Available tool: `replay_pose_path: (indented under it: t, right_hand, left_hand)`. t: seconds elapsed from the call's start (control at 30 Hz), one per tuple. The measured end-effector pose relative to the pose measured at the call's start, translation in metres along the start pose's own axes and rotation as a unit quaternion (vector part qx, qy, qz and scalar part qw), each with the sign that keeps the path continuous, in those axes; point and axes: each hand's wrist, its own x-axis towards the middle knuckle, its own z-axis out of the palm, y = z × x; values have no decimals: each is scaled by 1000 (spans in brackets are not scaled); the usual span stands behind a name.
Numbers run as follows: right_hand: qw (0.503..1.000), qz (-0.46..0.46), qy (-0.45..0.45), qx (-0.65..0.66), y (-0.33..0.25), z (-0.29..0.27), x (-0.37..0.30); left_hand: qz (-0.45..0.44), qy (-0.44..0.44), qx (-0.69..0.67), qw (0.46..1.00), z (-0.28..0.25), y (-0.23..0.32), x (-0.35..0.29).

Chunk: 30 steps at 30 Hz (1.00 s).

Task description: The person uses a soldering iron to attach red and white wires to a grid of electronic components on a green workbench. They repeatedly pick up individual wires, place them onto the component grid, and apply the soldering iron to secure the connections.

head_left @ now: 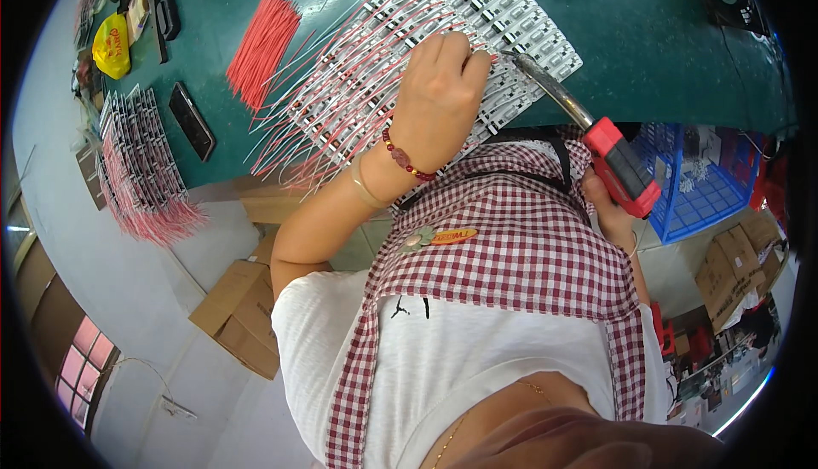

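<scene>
My left hand [441, 98] is closed in a pinch over a tray of small white and metal parts, with a thin red wire at its fingertips; the tips are partly hidden. A soldering iron [626, 171] with a red and black handle is gripped in my right hand [601, 201], mostly behind the handle. Its metal tip points at the parts just right of my left fingers. Rows of these metal parts [545, 39] stretch across the green table edge. Many red and white wires [341, 86] fan out from the rows toward the left.
A bundle of red wires [262, 47] and a black phone [192, 121] lie left on the green table [648, 43]. Further left stands a wired stack of parts [141, 149] beside a yellow bag [111, 46]. A blue plastic basket [694, 188] sits at right, below table height.
</scene>
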Motion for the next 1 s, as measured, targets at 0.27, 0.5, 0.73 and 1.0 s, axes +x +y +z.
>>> replay_pose_path:
  t: [0.27,0.5,0.73,1.0]
  right_hand:
    - [1000,4,11,19,9,-6,-7]
    - [998,18,12,53,1,-3,-10]
    - [998,43,14,44,-4,3,-10]
    - [996,55,-26,57,15,-8,-15]
  left_hand:
    - [4,-5,20,1000,1,-2,1]
    - [22,27,-3,999,-1,4,-4]
    - [5,19,-14,1000,6,6,-9]
    - [-13,8,-23,1000,5,8,-8]
